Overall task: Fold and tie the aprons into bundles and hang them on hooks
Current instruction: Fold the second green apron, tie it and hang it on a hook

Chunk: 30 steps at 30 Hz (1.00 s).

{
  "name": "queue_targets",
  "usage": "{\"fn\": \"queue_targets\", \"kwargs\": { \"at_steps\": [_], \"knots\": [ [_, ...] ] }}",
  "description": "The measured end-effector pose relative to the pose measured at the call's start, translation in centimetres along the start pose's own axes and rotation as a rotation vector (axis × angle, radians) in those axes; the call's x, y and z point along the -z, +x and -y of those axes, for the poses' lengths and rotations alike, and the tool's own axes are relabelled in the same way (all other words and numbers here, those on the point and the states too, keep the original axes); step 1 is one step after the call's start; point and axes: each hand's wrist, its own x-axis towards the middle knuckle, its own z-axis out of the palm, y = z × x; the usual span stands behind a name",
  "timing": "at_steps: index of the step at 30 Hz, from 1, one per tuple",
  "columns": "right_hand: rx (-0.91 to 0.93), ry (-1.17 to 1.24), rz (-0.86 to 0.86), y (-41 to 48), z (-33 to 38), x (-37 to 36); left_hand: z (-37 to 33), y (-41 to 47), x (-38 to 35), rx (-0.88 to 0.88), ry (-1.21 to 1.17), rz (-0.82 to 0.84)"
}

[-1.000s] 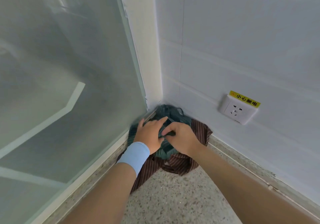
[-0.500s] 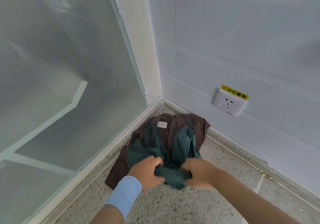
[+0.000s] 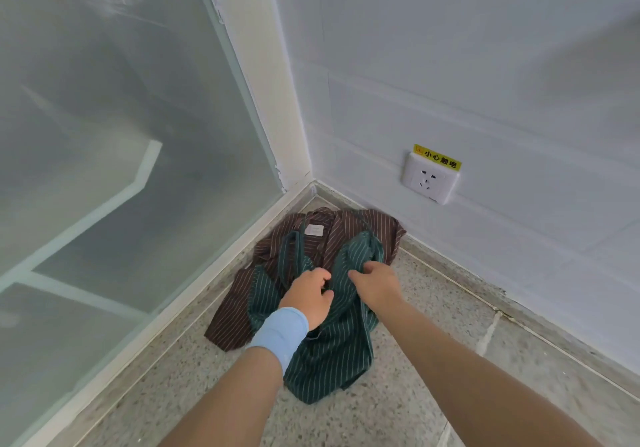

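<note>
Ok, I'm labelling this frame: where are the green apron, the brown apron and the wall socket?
green apron [image 3: 329,360], head view, lower striped panel.
brown apron [image 3: 235,311], head view, left flap.
wall socket [image 3: 429,181], head view, white faceplate.

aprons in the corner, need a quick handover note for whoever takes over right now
Left hand: grips the green apron near its top.
Right hand: grips the same apron right beside it.
Things: green apron is bunched, its lower part on the floor; brown apron lies crumpled under it in the corner.
Done: nothing folded or tied.
Left: fold, tie and hang both; no hooks in view.
</note>
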Motion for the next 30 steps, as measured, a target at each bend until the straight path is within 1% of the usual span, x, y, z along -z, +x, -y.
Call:
{"fn": "queue_targets", "kwargs": {
  "at_steps": [2,4,6,7,8,9,10,12,14,16,17,19,22,24,25,28,30],
  "knots": [
    [0.185,0.016,0.003,-1.6,0.8,0.6,-0.9,-0.3,0.9,0.007,-0.174,-0.044],
    [0.415,-0.017,0.048,-3.6,1.5,1.5,-2.3,-1.3,2.1,0.033,-0.438,0.014],
    [0.617,-0.119,0.154,-5.6,2.4,2.3,-3.4,-2.5,3.4,0.026,-0.629,0.046],
    [0.660,-0.129,0.229,-6.5,2.8,2.8,-3.5,-3.0,4.0,0.001,-0.665,0.039],
    [0.663,-0.098,0.292,-7.4,3.2,3.2,-3.5,-3.6,4.7,-0.028,-0.680,0.016],
    [0.644,-0.040,0.315,-8.3,3.7,3.6,-3.4,-4.5,5.6,-0.042,-0.683,-0.025],
    [0.610,0.038,0.288,-8.8,4.0,4.0,-3.2,-4.9,6.2,-0.038,-0.681,-0.064],
    [0.554,0.122,0.113,-10.1,4.5,4.7,-2.8,-6.9,7.9,-0.023,-0.671,-0.102],
    [0.518,0.094,-0.007,-11.8,5.2,5.2,-2.7,-9.5,9.5,-0.058,-0.639,-0.076],
    [0.516,-0.015,-0.078,-14.0,6.0,5.4,-3.1,-12.5,11.1,-0.131,-0.551,-0.059],
    [0.513,-0.046,-0.111,-14.6,6.5,5.5,-3.6,-13.6,11.8,-0.164,-0.485,-0.049],
    [0.488,0.035,-0.138,-16.0,8.0,6.6,-4.3,-15.5,13.4,-0.227,-0.348,-0.082],
    [0.445,0.207,-0.132,-19.1,9.9,8.8,-5.0,-18.3,16.4,-0.329,-0.211,-0.244],
    [0.498,0.270,-0.101,-21.4,10.9,10.4,-5.2,-20.2,18.1,-0.385,-0.198,-0.337],
    [0.537,0.274,-0.091,-22.5,11.4,11.1,-5.3,-20.9,18.8,-0.402,-0.190,-0.356],
    [0.639,0.215,-0.132,-26.3,12.7,12.7,-5.8,-23.3,20.3,-0.412,-0.169,-0.355],
    [0.698,0.176,-0.178,-28.4,13.3,13.4,-6.3,-24.7,20.7,-0.363,-0.150,-0.315]
  ]
}}
